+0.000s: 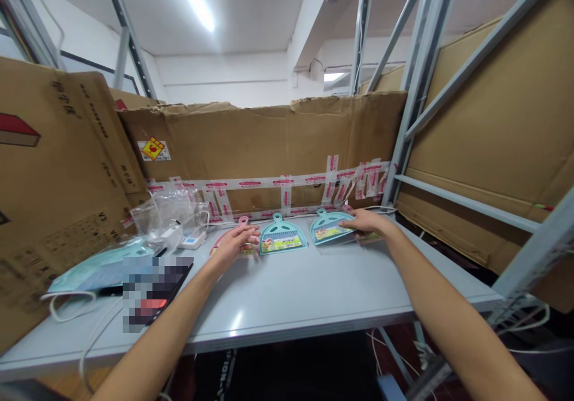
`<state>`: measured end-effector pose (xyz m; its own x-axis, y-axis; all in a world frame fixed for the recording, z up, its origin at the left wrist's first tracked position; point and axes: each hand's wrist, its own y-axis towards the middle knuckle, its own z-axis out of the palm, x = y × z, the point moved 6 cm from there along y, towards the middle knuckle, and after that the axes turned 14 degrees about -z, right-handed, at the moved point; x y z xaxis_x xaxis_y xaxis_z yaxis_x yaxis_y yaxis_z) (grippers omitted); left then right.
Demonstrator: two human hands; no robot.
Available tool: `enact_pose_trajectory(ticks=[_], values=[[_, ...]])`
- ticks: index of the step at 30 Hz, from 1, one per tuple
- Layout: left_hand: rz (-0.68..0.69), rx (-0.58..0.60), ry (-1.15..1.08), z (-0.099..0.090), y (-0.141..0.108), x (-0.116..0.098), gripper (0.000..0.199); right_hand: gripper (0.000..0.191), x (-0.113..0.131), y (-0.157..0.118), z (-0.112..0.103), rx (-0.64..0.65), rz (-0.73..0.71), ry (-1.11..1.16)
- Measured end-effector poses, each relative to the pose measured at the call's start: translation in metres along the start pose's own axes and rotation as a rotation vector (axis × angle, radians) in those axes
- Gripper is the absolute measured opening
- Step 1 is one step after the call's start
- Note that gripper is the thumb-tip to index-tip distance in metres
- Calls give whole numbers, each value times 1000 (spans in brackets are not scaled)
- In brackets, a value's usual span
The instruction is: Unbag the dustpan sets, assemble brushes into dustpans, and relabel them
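The person's left hand (234,247) lies palm down at centre frame over a pink dustpan (226,244), its fingers (252,235) open and spread, with no visible grip. The right hand (366,222) reaches in from the lower right, its fingers (348,223) extended and resting open on the right edge of a teal dustpan (329,227). A second teal dustpan (283,236) sits between the hands, untouched, its handle pointing toward the far wall; both teal pieces carry a yellow-and-green label. A pink dustpan handle (347,208) shows just behind the right hand, though what it belongs to is mostly hidden. All of these lie in a row along the far edge of the grey metal surface (287,296). Behind them stands a cardboard wall (264,144) patched with red-and-white tape (269,181). To the left are a crumpled clear plastic bag (168,219), a white power strip (194,239), a pale teal plastic sheet (98,269) and a loop of white cable (67,312). A pixelated dark object (156,290) lies near the left forearm (165,323), and a steel shelf upright (421,78) rises at upper right.
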<state>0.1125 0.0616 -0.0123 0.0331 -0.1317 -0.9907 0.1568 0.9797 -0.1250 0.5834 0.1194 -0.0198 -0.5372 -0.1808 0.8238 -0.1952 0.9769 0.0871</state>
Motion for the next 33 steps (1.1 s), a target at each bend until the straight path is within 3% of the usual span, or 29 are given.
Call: enact_pose_trajectory(ticks=[4,9,15,20,22,27,33], values=[[-13,21,26,2,-1,-1,59,62,9,6,-2,-11,-94,-355],[-15,24,30,2,-2,-2,57,66,10,11,-29,-277,-77,-637],[-19,16,48,0,1,0,56,42,-25,16,-61,-354,48,-798],[109,-114,221,-11,1,-10,43,32,-59,12,-88,-396,150,-817],[143,-186,221,-20,0,-15,37,28,-71,14,-93,-370,179,-787],[78,-355,-204,-59,3,-15,37,17,-88,23,-97,-322,158,-714],[101,-509,-535,-110,4,-16,29,11,-95,29,-100,-335,141,-683]])
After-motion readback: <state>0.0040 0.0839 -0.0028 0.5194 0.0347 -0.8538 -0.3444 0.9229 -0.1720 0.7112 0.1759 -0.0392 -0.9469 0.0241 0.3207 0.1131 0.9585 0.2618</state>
